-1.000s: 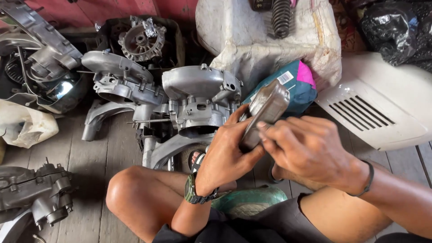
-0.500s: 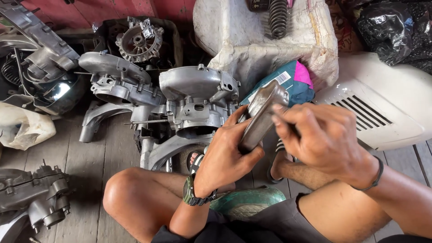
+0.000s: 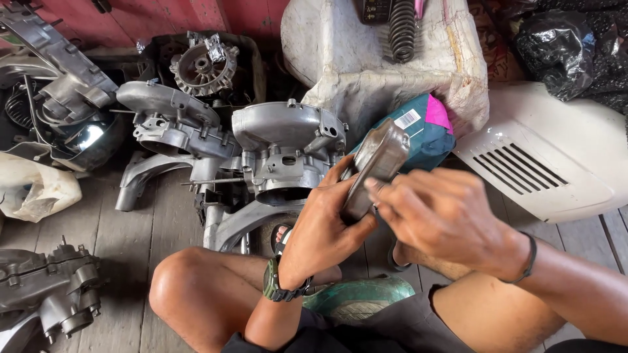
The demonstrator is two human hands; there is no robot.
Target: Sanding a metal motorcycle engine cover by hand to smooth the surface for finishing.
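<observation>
So our left hand (image 3: 324,225) has its fingers wrapped round a flat grey metal cover (image 3: 374,168), holding it tilted up over our lap. Our right hand (image 3: 445,216) lies over the cover's lower edge, fingertips (image 3: 373,186) pressed on it, not clamped. Just behind sits a teal box (image 3: 425,134), and left of that a grey engine casing (image 3: 284,153) on the wooden floor (image 3: 131,229). A white vented panel (image 3: 556,167) lies off right.
</observation>
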